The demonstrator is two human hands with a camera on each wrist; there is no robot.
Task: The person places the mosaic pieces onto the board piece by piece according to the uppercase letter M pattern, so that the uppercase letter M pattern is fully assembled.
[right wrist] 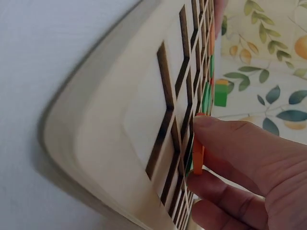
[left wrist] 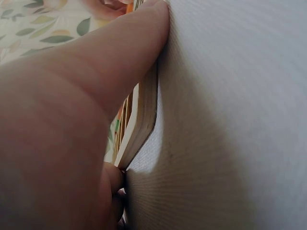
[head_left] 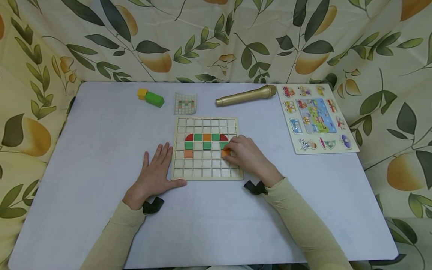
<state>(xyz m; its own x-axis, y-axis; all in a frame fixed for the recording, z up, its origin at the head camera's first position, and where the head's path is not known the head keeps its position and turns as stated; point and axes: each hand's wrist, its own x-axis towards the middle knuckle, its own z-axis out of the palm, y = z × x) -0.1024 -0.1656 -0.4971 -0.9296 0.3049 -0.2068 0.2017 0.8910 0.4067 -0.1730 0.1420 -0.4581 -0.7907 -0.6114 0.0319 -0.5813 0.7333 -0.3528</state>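
A wooden grid board (head_left: pixel 199 173) lies in the middle of the table, with red, green and orange tiles set in some of its squares. My right hand (head_left: pixel 248 155) is over the board's right side. Between its thumb and fingers it pinches an orange tile (right wrist: pixel 198 148), seen edge-on in the right wrist view at the grid. My left hand (head_left: pixel 155 168) lies flat at the board's lower left, fingers straight, thumb along the near edge. In the left wrist view that thumb (left wrist: pixel 129 48) touches the board's edge (left wrist: pixel 144 115).
Behind the board lies a small pattern card (head_left: pixel 185 108). A green block (head_left: pixel 154 99) and a yellow block (head_left: pixel 142 93) sit to its left, a gold microphone (head_left: pixel 246 95) to its right. A picture puzzle board (head_left: pixel 305 144) occupies the right back of the white table (head_left: pixel 202 225).
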